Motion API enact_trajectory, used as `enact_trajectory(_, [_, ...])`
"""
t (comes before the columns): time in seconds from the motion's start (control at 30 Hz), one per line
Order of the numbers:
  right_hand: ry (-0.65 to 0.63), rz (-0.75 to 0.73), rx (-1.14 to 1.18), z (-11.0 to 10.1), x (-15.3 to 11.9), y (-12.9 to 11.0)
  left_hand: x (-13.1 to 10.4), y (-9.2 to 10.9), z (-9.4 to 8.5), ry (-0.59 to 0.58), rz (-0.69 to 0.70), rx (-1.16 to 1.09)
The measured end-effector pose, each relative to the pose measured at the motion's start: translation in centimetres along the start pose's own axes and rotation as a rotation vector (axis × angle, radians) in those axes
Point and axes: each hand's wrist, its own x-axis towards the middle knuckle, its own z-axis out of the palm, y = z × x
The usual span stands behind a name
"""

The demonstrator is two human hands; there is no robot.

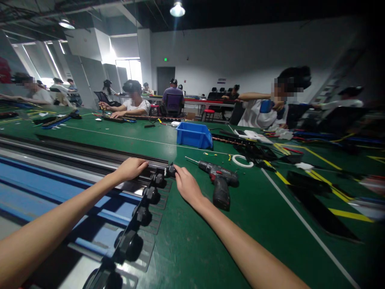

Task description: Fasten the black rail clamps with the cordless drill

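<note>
Long black and silver metal rails [105,160] lie on the left, beside blue ones [39,180]. A row of black knob-like end fittings [129,245] runs along their right ends, with slotted flat plates [153,220] under them. My left hand [132,168] is closed over the farthest rail near its end, its fingertips partly hidden. My right hand [187,184] has its fingers pressed against the farthest black end fitting [172,170], closed on it from the right. Just right of that hand, a black and red cordless drill [221,180] lies on its side with a long bit.
On the green table [186,249], a blue bin [194,135] stands behind the drill. A white ring [242,161], small yellow pieces and dark flat parts [321,204] lie to the right. Across the table, a person [135,102] and another person [264,108] sit.
</note>
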Motion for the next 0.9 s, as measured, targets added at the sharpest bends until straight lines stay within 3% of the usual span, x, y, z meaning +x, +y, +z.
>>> enact_trajectory(0.13, [-0.011,-0.072,0.023,0.3,-0.2,0.52,0.05,0.01,0.03,-0.001,-0.006,-0.011])
enact_trajectory(0.33, [-0.018,-0.027,-0.14,0.2,-0.42,0.15,0.06,0.15,-0.09,-0.004,-0.006,-0.009])
enact_trajectory(0.77, [0.003,-0.038,-0.047,0.0,-0.74,0.15,-0.01,0.38,-0.36,-0.013,-0.012,-0.001])
enact_trajectory(0.9, [0.006,-0.124,-0.043,0.21,-0.77,0.25,-0.04,0.37,-0.38,-0.011,0.0,-0.021])
